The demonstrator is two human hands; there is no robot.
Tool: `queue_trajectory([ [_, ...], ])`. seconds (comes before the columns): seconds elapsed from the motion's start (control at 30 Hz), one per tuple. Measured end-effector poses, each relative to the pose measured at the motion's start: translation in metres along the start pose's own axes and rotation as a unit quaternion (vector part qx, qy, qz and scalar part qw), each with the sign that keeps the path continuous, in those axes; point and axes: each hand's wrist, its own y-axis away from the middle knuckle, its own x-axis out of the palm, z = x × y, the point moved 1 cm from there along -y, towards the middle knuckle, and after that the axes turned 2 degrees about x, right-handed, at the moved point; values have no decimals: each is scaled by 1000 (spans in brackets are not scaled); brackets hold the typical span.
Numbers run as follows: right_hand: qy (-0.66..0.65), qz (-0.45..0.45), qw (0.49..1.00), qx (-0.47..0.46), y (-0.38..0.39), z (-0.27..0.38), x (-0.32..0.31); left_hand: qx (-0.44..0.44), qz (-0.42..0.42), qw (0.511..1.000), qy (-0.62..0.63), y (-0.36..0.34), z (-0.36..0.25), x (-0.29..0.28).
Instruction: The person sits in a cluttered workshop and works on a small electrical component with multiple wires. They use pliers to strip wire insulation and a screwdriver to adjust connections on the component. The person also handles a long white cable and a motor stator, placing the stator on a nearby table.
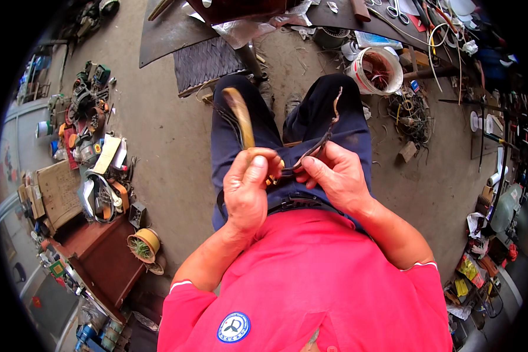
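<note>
Above my lap my left hand (246, 183) is closed around a curved yellow-brown strip (240, 115), blurred toward its upper end. Thin dark wires (230, 120) run up beside the strip, apparently from the same grip. My right hand (338, 177) pinches a dark wire (324, 141) between thumb and fingers. That wire rises past the hand to a bent, brownish tip. Between the hands its lower part reaches toward my left fingers, where small yellow bits show. Whether the two hands hold one connected piece I cannot tell.
Ahead stands a dark workbench (179, 40) with scissors (397, 13) and loose wires. A white bucket (393, 89) sits beyond my right knee, near a tangle of wire (412, 114). Motor parts (88, 94), a reddish-brown cabinet (102, 252) and a potted plant (143, 245) line the left.
</note>
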Motion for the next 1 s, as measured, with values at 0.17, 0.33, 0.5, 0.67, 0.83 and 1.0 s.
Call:
queue_trajectory([
  [0.17,100,-20,991,-92,11,4,0,3,70,987,-147,10,3,12],
  [0.33,27,-25,997,-73,18,13,4,108,131,964,-205,5,6,14],
  [0.5,-5,-14,996,-86,17,18,-9,68,168,945,-271,5,2,17],
  [0.67,-39,78,996,-13,8,21,-16,-12,182,967,-176,7,7,6],
  [0.83,-147,107,983,-33,-2,12,-20,-15,163,981,-101,-5,15,-1],
  [1.0,-123,112,985,-37,-8,3,-27,-35,139,988,-59,-6,5,4],
])
